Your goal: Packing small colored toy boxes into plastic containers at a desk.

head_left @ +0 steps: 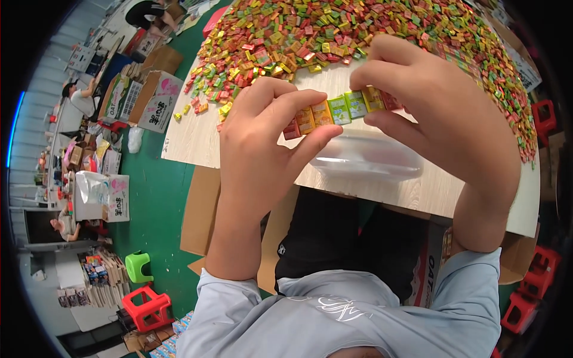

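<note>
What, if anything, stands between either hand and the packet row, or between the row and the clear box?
Nothing visible: left hand and right hand both grip the packet row. Toward the clear box, only the thumbs show, at the row's lower edge.

Red, orange, green, yellow packet row

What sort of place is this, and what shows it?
Likely a packing workshop: a heap of small, brightly wrapped pieces covers much of the table, cardboard boxes stand to the left, and other people are at the far left.
</note>
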`<state>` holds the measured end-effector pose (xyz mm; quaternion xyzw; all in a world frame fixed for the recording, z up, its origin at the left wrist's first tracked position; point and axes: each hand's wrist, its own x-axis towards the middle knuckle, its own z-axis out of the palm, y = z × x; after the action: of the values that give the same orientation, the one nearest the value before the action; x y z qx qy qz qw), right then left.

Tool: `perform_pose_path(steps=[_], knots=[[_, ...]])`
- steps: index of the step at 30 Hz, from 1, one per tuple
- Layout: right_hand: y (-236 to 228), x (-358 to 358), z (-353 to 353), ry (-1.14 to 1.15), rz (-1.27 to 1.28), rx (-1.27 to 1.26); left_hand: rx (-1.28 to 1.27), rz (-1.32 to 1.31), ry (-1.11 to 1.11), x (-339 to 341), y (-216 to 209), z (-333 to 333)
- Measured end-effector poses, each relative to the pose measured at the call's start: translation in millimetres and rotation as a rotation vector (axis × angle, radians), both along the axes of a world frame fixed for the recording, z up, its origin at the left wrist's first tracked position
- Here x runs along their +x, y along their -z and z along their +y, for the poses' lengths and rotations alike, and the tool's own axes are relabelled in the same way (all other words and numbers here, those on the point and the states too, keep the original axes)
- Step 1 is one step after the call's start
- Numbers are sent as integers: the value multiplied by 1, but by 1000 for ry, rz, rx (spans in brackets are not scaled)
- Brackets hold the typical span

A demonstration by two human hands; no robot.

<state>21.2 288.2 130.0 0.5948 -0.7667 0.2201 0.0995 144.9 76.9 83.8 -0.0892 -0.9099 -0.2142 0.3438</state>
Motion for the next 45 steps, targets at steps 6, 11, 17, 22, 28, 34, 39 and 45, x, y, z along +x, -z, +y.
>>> perform_pose_path(steps=[6, 11, 17, 22, 28, 34, 39, 45], knots=[[23, 40, 36, 223, -142, 40, -7, -136, 211, -5, 16, 13], [39, 53, 43, 327, -256, -15, -47, -131, 241, -10, 24, 18], [57, 72, 43, 374, -389, -198, -123, -99, 137, 6, 36, 21], [80, 81, 44, 388, -137, -227, -170, -75, 73, 21, 63, 19], [104, 94, 48, 488, -24, -219, -52, -25, 167, 17, 85, 15], [112, 96, 49, 457, -36, -269, 323, -27, 246, 19, 94, 20], [104, 86, 51, 422, -71, -286, 391, -53, 204, 16, 87, 22], [85, 73, 37, 432, -108, -323, 223, 25, 177, 14, 77, 12]])
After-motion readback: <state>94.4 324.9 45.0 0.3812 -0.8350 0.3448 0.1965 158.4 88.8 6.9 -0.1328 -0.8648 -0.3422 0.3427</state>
